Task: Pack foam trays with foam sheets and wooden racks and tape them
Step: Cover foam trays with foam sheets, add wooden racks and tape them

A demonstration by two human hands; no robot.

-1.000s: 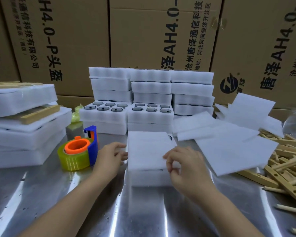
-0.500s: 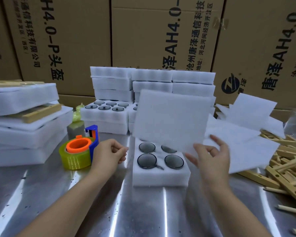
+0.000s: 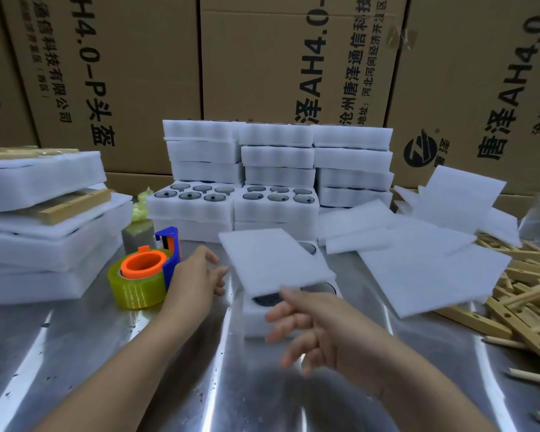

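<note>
While thin foam sheet (image 3: 272, 260) lies askew on tray (image 3: 256, 321) | left grip (image 3: 194, 279), right grip (image 3: 318, 335) released

right hand (image 3: 321, 335) blurred — foam sheet (image 3: 272, 260) hides the foam tray (image 3: 253, 316) (mostly)

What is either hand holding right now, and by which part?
Nothing. The left hand and the right hand are both open, fingers spread. The foam sheet lies askew on the foam tray, and neither hand has a grip on it.

Near table (image 3: 122, 369) offers passage; tape dispenser (image 3: 144, 275) blocks left, foam sheets (image 3: 424, 275) right.
</note>
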